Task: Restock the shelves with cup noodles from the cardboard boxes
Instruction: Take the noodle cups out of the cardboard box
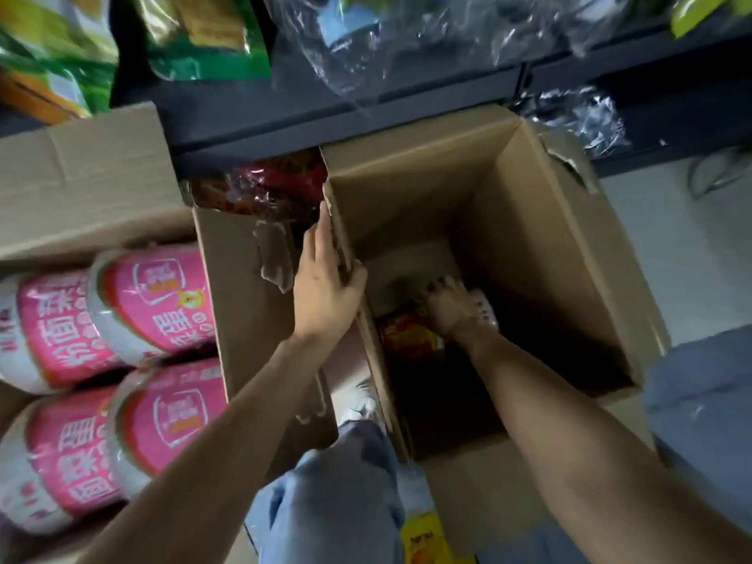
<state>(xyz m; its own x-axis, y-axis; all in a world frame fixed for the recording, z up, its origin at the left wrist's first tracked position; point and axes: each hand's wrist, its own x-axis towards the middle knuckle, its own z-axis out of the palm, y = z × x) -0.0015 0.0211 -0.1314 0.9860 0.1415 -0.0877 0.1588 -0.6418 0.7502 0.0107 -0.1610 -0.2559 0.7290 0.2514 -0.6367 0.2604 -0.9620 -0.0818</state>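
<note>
A tall open cardboard box (529, 246) stands in front of the dark shelf (325, 116). My left hand (325, 287) grips the box's left wall at its top edge, thumb inside. My right hand (455, 307) reaches deep into the box and closes its fingers over a red and yellow cup noodle (411, 335) near the bottom. A second open box (73, 189) at the left holds several pink cup noodles (154, 299) lying on their sides.
Green snack bags (203, 38) and clear plastic wrap (386, 46) sit on the upper shelf. A red wrapped pack (268, 185) lies on the low shelf behind the boxes. My jeans leg and shoe (346, 462) stand between the boxes. A yellow packet (423, 539) lies on the floor.
</note>
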